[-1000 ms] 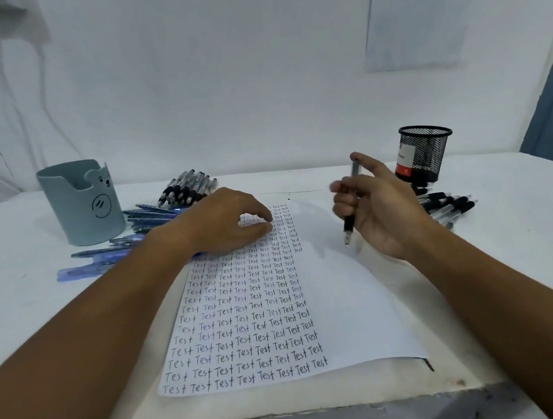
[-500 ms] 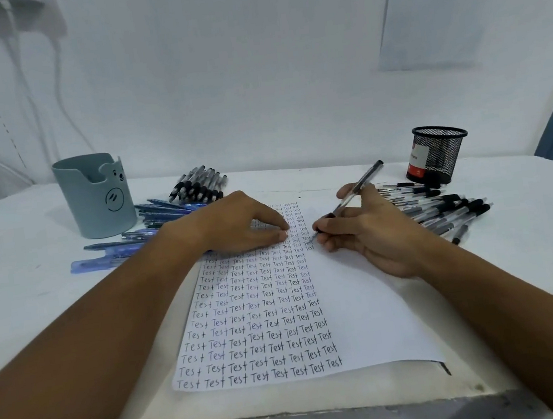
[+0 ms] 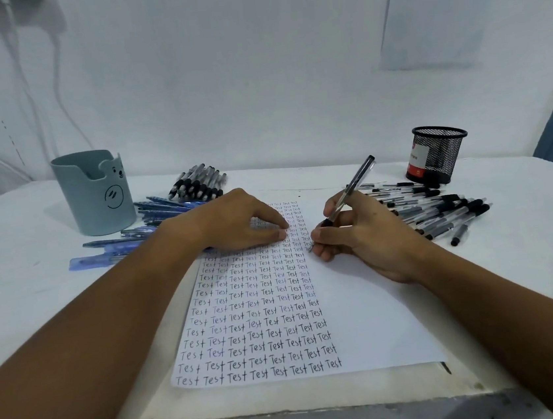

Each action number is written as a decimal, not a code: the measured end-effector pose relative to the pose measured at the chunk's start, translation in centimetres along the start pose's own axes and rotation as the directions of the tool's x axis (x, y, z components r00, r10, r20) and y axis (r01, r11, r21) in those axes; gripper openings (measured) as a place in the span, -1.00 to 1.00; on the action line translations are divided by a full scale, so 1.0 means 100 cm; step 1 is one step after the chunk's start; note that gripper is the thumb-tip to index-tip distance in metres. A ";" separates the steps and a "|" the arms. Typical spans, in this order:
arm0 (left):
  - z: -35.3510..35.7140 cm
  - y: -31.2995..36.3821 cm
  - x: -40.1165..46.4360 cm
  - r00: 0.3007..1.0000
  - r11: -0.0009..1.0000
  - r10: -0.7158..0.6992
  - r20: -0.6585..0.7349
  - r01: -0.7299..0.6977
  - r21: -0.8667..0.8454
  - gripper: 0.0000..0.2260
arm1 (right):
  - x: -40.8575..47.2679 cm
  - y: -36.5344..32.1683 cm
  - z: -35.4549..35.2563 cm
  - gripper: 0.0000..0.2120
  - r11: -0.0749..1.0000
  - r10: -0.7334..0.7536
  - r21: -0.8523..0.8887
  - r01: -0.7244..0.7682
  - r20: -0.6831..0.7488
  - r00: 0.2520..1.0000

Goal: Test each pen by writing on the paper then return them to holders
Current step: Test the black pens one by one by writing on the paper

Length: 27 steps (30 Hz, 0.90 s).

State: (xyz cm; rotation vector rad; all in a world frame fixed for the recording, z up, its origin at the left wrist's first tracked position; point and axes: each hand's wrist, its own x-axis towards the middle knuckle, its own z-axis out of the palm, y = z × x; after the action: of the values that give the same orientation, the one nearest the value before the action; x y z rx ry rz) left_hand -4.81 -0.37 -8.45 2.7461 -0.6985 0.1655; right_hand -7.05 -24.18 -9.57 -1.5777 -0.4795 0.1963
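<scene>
A white sheet of paper (image 3: 360,320) lies in front of me, its left half filled with rows of the word "Test". My right hand (image 3: 361,237) grips a black pen (image 3: 352,188) in a writing hold, the tip touching the paper just right of the last column. My left hand (image 3: 238,222) rests flat on the upper left of the sheet, fingers spread, holding nothing. A grey-blue bear-face holder (image 3: 95,192) stands at the back left. A black mesh holder (image 3: 436,155) stands at the back right.
Blue pens (image 3: 152,220) lie scattered beside the bear holder, with a bundle of black pens (image 3: 198,185) behind them. A pile of black pens (image 3: 440,211) spreads in front of the mesh holder. The table's front edge (image 3: 291,411) is near me. A notice hangs on the wall.
My right hand turned the pen from a loose upright hold into a writing grip and lowered its tip onto the paper. My left hand stayed on the sheet.
</scene>
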 end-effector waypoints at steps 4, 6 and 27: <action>-0.001 0.001 0.000 1.000 1.000 -0.013 0.007 0.013 0.000 -0.70 | -0.001 0.001 0.001 -0.70 0.999 -0.020 -0.038 0.020 -0.008 1.000; -0.002 0.002 -0.001 1.000 1.000 -0.016 0.008 0.016 0.001 -0.70 | -0.001 0.001 0.002 -0.70 0.998 -0.026 -0.055 0.026 -0.014 1.000; -0.003 0.008 -0.006 0.998 0.998 -0.056 0.018 0.056 -0.021 -0.71 | -0.001 0.000 0.001 -0.71 0.997 -0.018 -0.070 0.016 -0.031 0.999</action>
State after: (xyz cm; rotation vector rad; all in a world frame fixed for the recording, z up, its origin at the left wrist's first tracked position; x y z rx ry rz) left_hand -5.68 -0.67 -8.04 2.7466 -0.6231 0.1208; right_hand -7.23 -24.13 -9.59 -1.6422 -0.4791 0.1423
